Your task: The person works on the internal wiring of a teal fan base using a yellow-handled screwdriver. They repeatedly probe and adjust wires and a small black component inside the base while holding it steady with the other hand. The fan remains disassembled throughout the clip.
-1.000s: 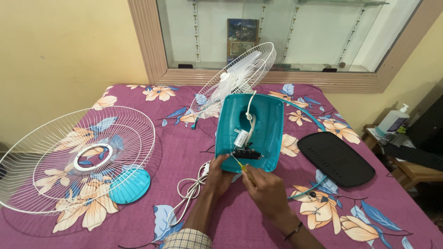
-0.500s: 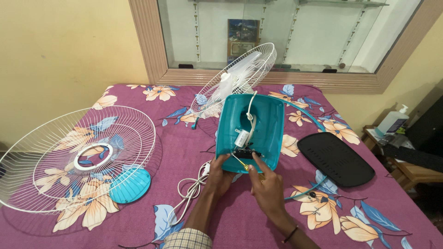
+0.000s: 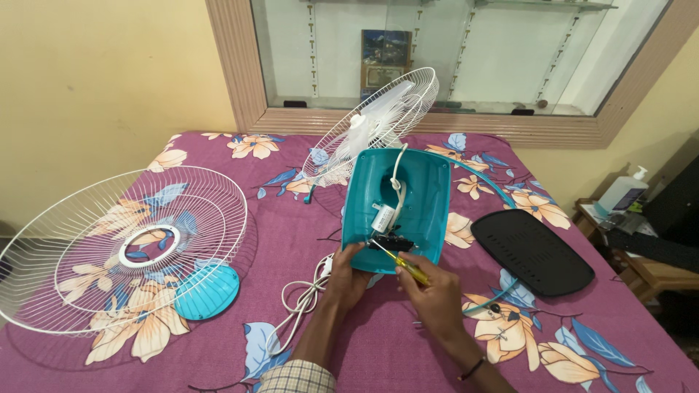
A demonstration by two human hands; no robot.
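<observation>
Right hand [image 3: 429, 291] shifted slightly, fingers pinching a yellow screwdriver [image 3: 399, 263] at the black part inside the teal fan base [image 3: 422, 196], left hand [image 3: 348, 271] gripping the base's near edge, mid-bed [image 3: 378, 349], white cord [image 3: 298, 309] beside, wire guard [image 3: 124, 247] at left edge, black cover [image 3: 531, 251] right.

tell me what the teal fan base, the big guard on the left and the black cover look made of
Teal fan base: likely moulded plastic, smooth with a soft sheen.
White fan guard: thin wire, probably coated metal.
Black cover: seemingly matte plastic, finely textured.
</observation>
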